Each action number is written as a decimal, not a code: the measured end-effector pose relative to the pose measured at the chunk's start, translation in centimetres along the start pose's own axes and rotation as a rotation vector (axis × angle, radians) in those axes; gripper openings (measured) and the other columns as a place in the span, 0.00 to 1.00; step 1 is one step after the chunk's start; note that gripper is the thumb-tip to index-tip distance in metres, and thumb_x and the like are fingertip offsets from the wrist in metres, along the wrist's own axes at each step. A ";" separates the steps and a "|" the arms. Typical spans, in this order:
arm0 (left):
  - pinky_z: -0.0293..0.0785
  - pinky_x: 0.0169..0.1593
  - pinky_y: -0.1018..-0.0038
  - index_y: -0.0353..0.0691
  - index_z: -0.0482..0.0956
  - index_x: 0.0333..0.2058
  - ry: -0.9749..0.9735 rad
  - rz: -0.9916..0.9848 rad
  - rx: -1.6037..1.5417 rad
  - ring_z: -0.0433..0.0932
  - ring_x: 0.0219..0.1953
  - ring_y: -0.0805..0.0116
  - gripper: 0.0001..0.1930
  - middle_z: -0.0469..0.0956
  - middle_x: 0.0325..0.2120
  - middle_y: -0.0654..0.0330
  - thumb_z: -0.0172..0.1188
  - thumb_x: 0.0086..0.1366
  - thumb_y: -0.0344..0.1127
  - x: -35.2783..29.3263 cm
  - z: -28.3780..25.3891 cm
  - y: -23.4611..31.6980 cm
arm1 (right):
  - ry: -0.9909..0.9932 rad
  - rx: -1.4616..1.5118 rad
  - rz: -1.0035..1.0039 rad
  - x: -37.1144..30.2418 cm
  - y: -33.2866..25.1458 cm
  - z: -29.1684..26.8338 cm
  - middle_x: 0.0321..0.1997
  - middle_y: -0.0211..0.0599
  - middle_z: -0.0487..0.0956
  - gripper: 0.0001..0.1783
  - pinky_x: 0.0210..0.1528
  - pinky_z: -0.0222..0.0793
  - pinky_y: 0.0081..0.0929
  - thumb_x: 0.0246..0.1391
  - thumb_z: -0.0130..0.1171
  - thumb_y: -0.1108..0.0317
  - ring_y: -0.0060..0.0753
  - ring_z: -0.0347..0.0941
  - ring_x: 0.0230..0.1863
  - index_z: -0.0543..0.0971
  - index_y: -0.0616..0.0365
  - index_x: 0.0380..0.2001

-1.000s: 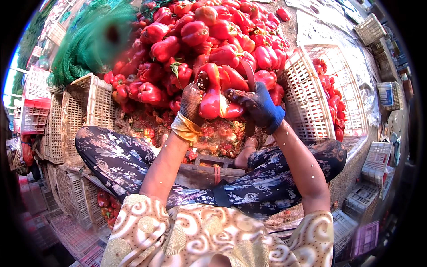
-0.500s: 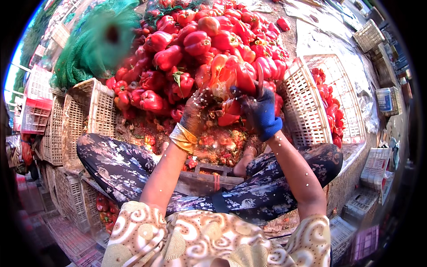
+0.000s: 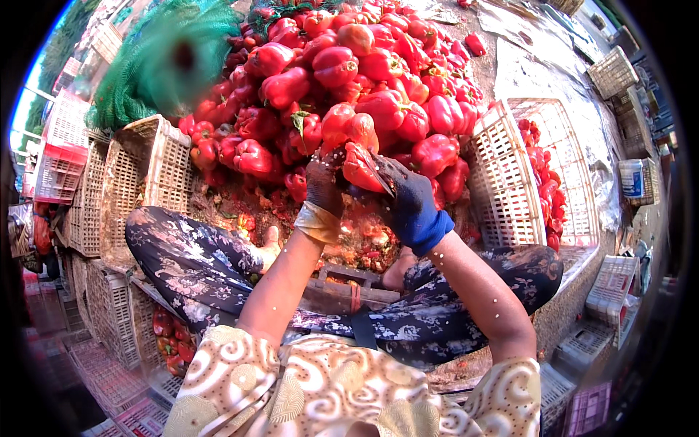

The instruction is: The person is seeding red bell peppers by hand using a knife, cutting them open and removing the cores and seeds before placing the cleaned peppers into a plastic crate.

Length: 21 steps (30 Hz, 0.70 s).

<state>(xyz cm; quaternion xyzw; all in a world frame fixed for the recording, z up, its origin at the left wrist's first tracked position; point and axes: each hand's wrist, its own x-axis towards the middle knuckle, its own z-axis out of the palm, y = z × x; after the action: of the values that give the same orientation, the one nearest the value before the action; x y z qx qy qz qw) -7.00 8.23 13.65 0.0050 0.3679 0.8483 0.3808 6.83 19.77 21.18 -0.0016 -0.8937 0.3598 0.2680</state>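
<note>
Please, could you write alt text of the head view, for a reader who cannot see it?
Seen from above, a gloved left hand and right hand meet at a red pepper, the right one holding a blade. Beyond them lies a heap of red peppers between pale plastic crates; green netting is at the upper left.

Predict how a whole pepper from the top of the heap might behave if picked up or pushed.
The pepper may be slippery, as its skin looks smooth and glossy. It would probably roll unevenly, given its rounded, lobed shape. It likely feels firm, since its sides look plump.
</note>
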 end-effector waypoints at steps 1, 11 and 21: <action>0.78 0.38 0.75 0.41 0.77 0.44 0.025 0.054 0.058 0.79 0.37 0.72 0.13 0.79 0.36 0.64 0.62 0.60 0.35 -0.1 0.2 0.4 | -0.021 0.155 0.035 -0.1 0.2 0.1 0.47 0.48 0.78 0.28 0.46 0.75 0.35 0.44 0.64 0.76 0.42 0.78 0.46 0.73 0.61 0.52; 0.77 0.42 0.70 0.37 0.76 0.41 -0.078 0.473 1.135 0.81 0.36 0.66 0.22 0.81 0.33 0.56 0.71 0.47 0.38 -2.6 1.5 1.7 | -0.116 0.079 0.129 0.9 2.2 -1.1 0.55 0.55 0.73 0.38 0.53 0.71 0.35 0.42 0.68 0.67 0.49 0.73 0.55 0.68 0.62 0.59; 0.75 0.48 0.69 0.37 0.74 0.47 -0.352 0.311 1.527 0.81 0.41 0.65 0.26 0.81 0.38 0.54 0.71 0.48 0.36 -5.0 3.7 4.9 | -0.020 0.255 0.309 -0.4 2.3 -1.4 0.36 0.44 0.82 0.18 0.41 0.74 0.30 0.43 0.64 0.74 0.37 0.80 0.38 0.79 0.60 0.41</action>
<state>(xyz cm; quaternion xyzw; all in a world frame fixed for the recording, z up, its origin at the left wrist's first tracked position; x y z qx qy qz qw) -5.55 5.15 20.77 0.4494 0.7768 0.3922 0.2019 7.36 22.33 20.33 -0.1014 -0.8327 0.5068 0.1988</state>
